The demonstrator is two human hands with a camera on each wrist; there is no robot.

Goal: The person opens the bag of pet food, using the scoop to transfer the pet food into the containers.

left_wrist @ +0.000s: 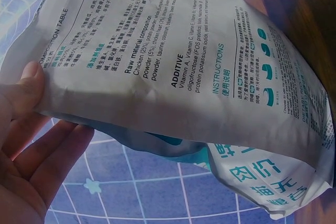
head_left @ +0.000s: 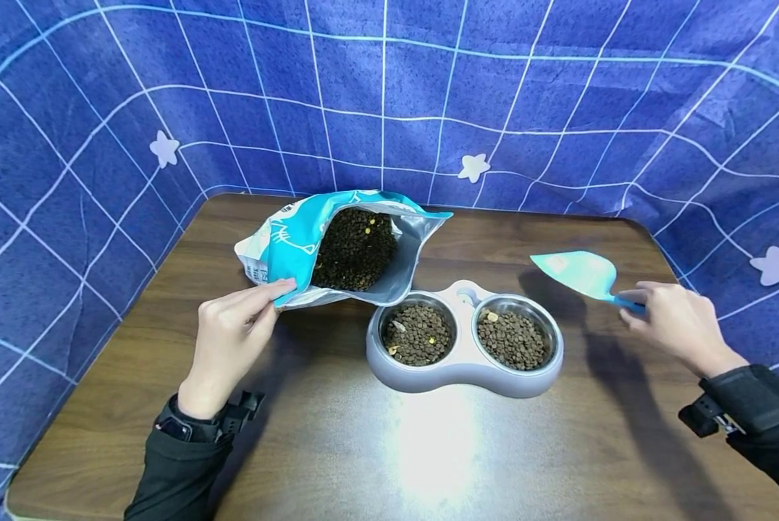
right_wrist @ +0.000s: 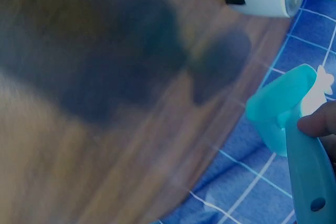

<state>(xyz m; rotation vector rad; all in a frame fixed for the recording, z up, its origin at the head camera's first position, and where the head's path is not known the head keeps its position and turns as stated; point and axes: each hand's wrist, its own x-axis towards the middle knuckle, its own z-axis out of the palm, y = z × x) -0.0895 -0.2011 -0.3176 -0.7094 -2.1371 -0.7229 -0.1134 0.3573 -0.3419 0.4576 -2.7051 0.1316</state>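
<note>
A turquoise and white pet food bag (head_left: 292, 242) lies tilted on the table, its wide mouth toward the bowls and brown kibble (head_left: 357, 250) inside. My left hand (head_left: 236, 329) pinches the near edge of that mouth. In the left wrist view, thumb and fingers grip the printed bag (left_wrist: 173, 66) at its rim. On the right, my right hand (head_left: 679, 322) holds a turquoise scoop (head_left: 578, 271) by its handle, above the table. The right wrist view shows the thumb on the handle of the scoop (right_wrist: 310, 166); kibble cannot be seen in it.
A grey-white double feeder (head_left: 464, 373) stands right of the bag, touching or nearly touching its mouth. Both steel bowls hold kibble, the left bowl (head_left: 418, 340) and the right bowl (head_left: 513, 340). Behind the wooden table (head_left: 337, 449) hangs a blue gridded cloth (head_left: 389, 94).
</note>
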